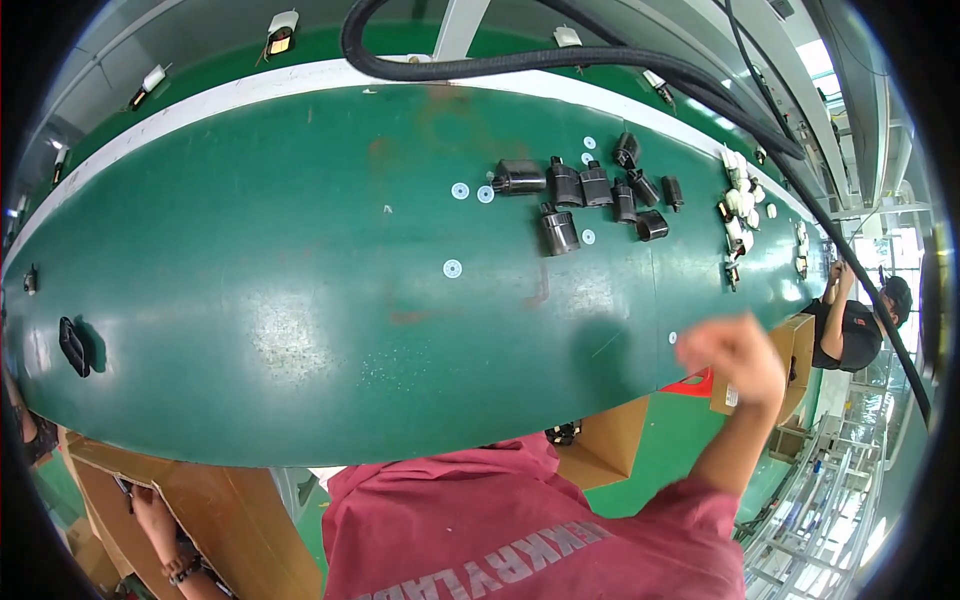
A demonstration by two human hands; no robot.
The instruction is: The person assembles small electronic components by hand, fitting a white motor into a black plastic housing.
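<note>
My left hand, with a band at its wrist, is inside the open cardboard box at the lower left. Its fingers are closed on a small dark part, whose kind I cannot make out. Over the table's right front edge, my right hand is raised and smeared by motion; its fingers look bent, and nothing shows in them. Several black plastic housings with short necks lie grouped beyond it on the green table. Small pale round discs lie around them.
A black hollow housing lies at the table's far left. White and dark parts are heaped at the right. A thick black cable hangs across the top. Another person works at the right, near a cardboard box.
</note>
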